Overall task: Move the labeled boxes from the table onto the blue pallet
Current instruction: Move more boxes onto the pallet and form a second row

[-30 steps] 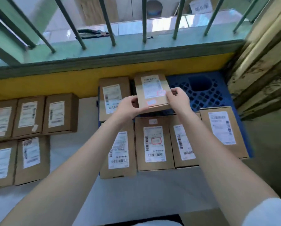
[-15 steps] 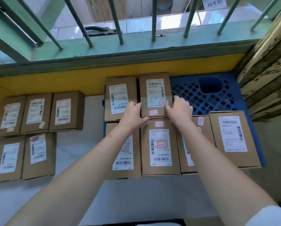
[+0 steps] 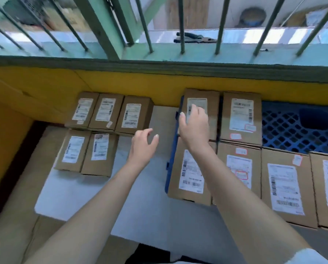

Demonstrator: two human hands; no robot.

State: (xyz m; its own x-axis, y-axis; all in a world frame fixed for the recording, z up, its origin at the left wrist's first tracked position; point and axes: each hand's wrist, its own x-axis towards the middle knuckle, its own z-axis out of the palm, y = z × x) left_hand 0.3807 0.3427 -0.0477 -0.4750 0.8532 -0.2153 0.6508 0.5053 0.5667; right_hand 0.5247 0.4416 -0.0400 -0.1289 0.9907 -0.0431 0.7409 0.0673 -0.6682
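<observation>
Several brown labeled boxes lie on the white table point(image 3: 144, 189) at the left, the nearest being the back-right box point(image 3: 133, 115) and the front one point(image 3: 100, 154). On the blue pallet point(image 3: 292, 128) at the right lie several more, among them the box just set down point(image 3: 240, 117) and the back-left box point(image 3: 201, 103). My left hand point(image 3: 143, 146) hovers over the table between the two groups, fingers loosely spread, holding nothing. My right hand point(image 3: 194, 126) is above the pallet's back-left box, fingers relaxed, empty.
A yellow wall point(image 3: 140, 82) and a green barred window sill point(image 3: 159, 52) run behind the table. Dark pliers point(image 3: 193, 38) lie on the sill. A brown cardboard surface point(image 3: 16, 216) sits under the table's left edge.
Both hands let go of the box placed at the pallet's back and swung left toward the table. The view also turned left.
</observation>
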